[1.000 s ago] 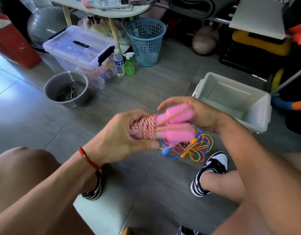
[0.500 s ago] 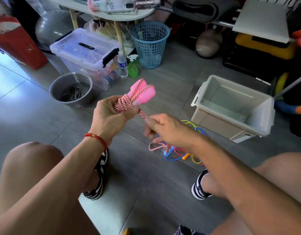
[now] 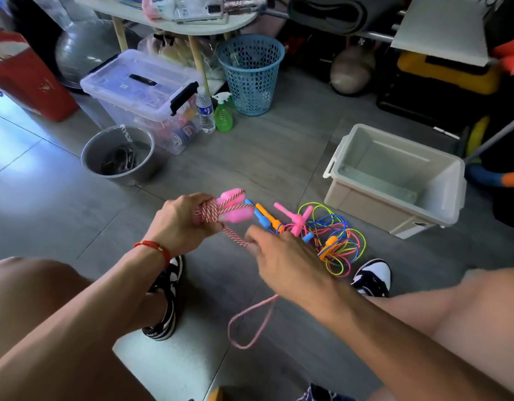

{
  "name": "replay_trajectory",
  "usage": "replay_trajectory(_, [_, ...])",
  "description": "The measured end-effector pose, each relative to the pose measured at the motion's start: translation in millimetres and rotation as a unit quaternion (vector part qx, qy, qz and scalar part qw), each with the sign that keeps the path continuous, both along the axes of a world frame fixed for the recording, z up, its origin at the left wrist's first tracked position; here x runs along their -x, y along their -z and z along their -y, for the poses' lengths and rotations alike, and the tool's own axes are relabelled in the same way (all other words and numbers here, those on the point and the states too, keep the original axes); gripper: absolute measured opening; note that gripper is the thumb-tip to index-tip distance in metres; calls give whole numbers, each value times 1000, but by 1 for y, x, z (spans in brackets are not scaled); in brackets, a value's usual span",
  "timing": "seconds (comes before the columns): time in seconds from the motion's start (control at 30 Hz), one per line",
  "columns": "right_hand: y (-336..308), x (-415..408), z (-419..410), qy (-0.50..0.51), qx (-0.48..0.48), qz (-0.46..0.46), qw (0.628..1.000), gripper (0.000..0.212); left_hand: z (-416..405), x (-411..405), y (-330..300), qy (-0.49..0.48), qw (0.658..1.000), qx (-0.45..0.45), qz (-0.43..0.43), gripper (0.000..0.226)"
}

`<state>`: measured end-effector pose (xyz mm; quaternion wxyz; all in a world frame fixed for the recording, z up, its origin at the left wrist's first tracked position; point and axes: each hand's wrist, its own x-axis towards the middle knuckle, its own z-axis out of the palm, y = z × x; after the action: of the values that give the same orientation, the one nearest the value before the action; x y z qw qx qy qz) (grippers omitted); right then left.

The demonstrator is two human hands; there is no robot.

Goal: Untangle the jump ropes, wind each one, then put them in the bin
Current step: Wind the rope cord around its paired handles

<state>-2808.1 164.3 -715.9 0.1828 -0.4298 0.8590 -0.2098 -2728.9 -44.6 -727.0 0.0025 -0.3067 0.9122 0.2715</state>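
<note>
The wound pink rope is gripped by the left hand; its loose strand is pinched by the right hand. Bare floor is left before the bin at far right.

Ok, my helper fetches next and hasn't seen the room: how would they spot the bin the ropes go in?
Start at the blue mesh basket by the table leg, then look nearer and right across the grey floor. The bin is the open beige box beside the tangled ropes; unlike the clear box, it is lidless.
</note>
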Motion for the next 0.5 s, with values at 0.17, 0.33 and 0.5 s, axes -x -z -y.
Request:
replay_trajectory(0.17, [20,-5,-13,-46,-30,-7,998,19,-10,-8,20,80,993,-12,88,45])
replay_trajectory(0.33, [19,-6,-24,-103,-25,-69,992,25,-24,-8,33,108,988,-2,112,42])
replay_trajectory(0.5, [13,21,-31,-146,61,-160,974,22,-54,-12,37,193,975,19,113,40])
